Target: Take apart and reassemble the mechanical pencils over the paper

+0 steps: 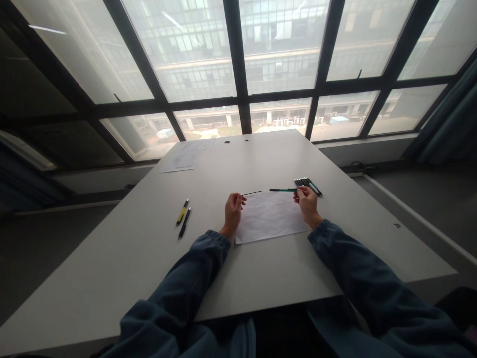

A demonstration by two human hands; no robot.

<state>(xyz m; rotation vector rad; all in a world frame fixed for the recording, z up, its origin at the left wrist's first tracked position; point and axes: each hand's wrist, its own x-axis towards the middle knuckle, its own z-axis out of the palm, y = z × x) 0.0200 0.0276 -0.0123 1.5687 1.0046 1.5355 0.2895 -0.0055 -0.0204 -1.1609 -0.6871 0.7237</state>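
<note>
Green-and-black pen [283,190]: in the right hand [307,203], held roughly level near the far edge of the white paper [270,219] as I view it through the head camera. Logging left to right across the white table [130,278]:

Printed sheets [182,157] lie flat toward the far left; I cannot read them. Nearer, a yellow-and-black pen [182,212] and a black pen [185,223] lie slantwise, side by side.

Left hand [233,210]: thumb and forefinger pinched together on one end of a thin dark rod [252,193], remaining fingers curled. Rod points right, its free tip facing the dark end of the Green-and-black pen. I note a small gap between the two.

Right hand: thumb and fingers closed on the right-hand part of the pen; dark end projects left. Just beyond this hand I record a row of pens [307,184], packed side by side, partly covered by the hand. Farther right, near the table's edge, a small dark object [397,225]; I cannot identify it.
</note>
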